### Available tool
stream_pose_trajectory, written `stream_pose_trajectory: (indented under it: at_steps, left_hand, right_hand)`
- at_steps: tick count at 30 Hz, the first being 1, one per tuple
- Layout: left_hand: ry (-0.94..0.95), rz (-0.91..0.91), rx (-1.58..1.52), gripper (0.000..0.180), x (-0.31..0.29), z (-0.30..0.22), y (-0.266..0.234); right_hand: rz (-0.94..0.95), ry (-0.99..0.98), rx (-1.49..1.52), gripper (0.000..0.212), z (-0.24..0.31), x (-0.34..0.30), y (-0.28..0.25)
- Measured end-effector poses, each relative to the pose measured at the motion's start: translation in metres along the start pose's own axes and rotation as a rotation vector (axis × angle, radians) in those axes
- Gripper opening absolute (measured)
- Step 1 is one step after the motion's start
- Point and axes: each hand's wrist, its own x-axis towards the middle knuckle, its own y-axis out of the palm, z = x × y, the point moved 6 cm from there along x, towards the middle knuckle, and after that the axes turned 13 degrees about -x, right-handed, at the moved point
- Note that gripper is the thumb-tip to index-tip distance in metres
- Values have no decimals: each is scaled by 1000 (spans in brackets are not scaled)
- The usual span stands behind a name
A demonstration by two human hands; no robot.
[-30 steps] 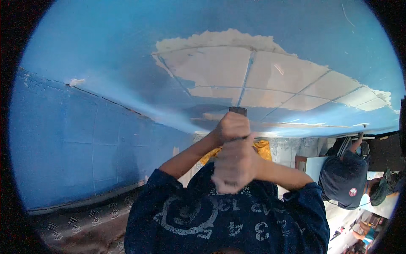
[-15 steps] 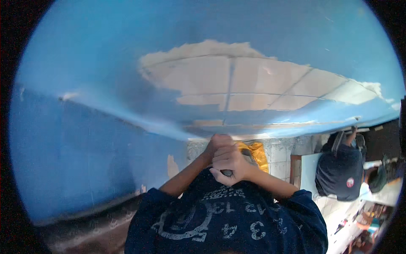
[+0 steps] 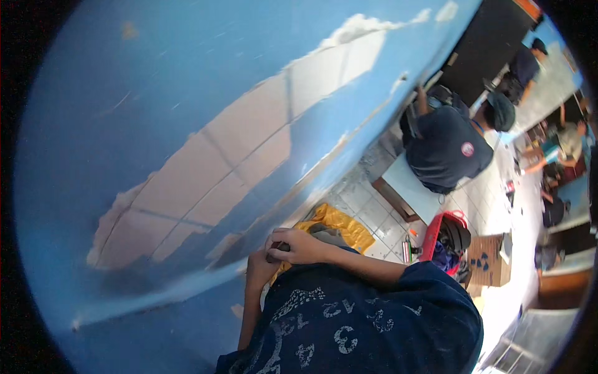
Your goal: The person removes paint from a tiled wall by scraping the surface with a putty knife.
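Right now, from my distant seat on the head view, I see both bare hands together low in front of the blue wall. The right hand is curled closed, its fingers wrapped about a dark handle, of which I make out only a short rounded end. The left hand sits against it, just lower and to the left; its fingers are mostly hidden, so I can't tell how far they are bent or whether they grip the handle too. That handle lies between the two hands, in front of the navy shirt and near the wall's foot. Beyond them, a long pale bare patch crosses the blue, with straight joint lines showing. Just past the right hand, a yellow cloth lies crumpled on the tiled floor. Farther right I have a red basket full of dark things, and a co-worker in a dark shirt, one hand raised near the wall.
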Motion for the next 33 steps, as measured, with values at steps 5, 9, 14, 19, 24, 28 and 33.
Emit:
stream_pose_trajectory:
  at_steps: [5, 9, 14, 19, 24, 28, 33]
  left_hand:
    - [-68, 317, 202, 33, 23, -8, 27]
    - [-5, 448, 309, 32, 38, -17, 58]
    - [31, 541, 222, 28, 47, -36, 83]
    - [37, 428, 153, 31, 47, -36, 76]
    - [-38, 316, 259, 39, 35, -12, 53]
    - [-236, 382, 265, 43, 31, 13, 50]
    - [-188, 390, 260, 42, 46, 6, 66]
  right_hand:
    - [117, 199, -243, 31, -36, -40, -23]
    - [187, 380, -345, 36, -51, -65, -33]
    - [50, 499, 244, 36, -135, -125, -66]
    - [-410, 1085, -125, 33, -313, -432, -148]
    - [-1057, 1890, -315, 29, -209, -700, -193]
    - [-1636, 2004, -220, 28, -115, -818, -167]
    - [-2084, 1990, -212, 30, -43, -894, -109]
